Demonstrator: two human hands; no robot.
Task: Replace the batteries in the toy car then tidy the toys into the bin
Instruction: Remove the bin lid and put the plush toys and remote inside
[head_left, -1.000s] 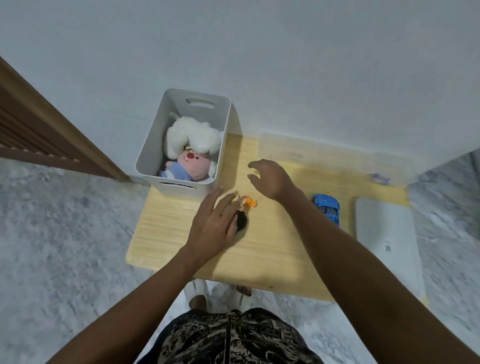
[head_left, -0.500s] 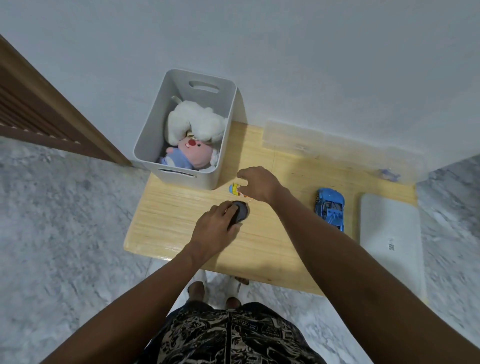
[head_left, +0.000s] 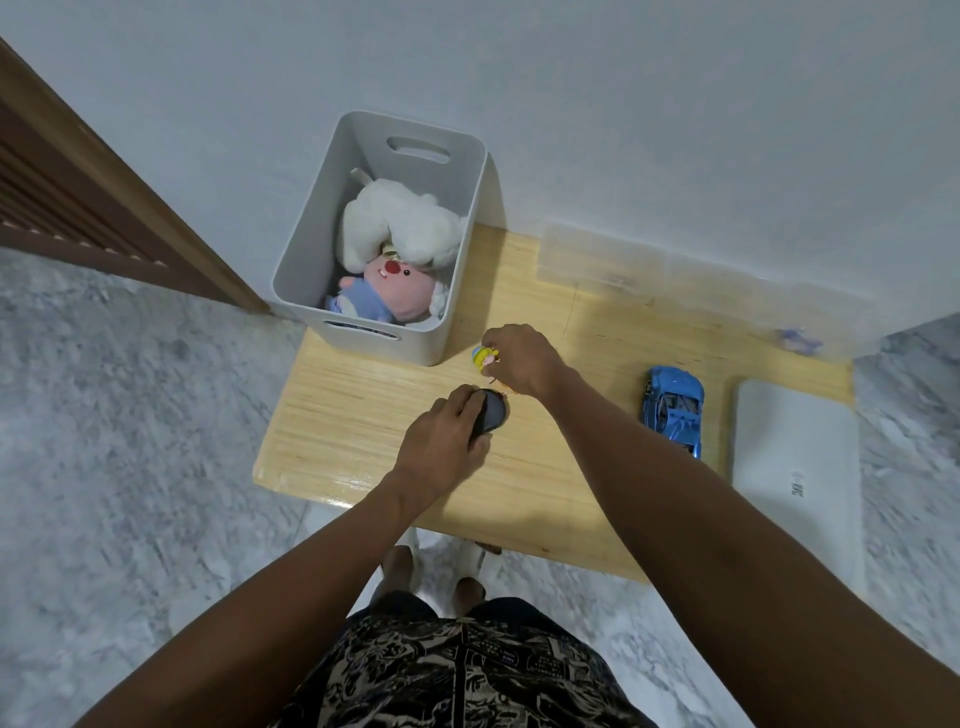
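A shiny blue toy car (head_left: 674, 408) sits on the pale wooden bench (head_left: 363, 410), near its right edge, just beside a flat white pad (head_left: 795, 447). Neither hand touches it; it lies well apart from both, to their right.

A second ago the right hand was spread open above the bench's middle. Now the right hand (head_left: 519, 358) has closed its fingers around a small yellow and blue toy figure (head_left: 484, 356), pinching it just beside the front right corner of the grey plastic bin (head_left: 332, 218). The left hand (head_left: 447, 441), which lay flat over a dark round object (head_left: 491, 410), now curls over it in a grip, close to the right hand.

This suggests tidying is under way, with two small toys picked up and the car left to collect. Whether its batteries have been changed cannot be told.

The bin stands at the bench's back left corner, holding a fluffy white plush (head_left: 400, 221) and a pink plush in blue clothing (head_left: 387, 291).
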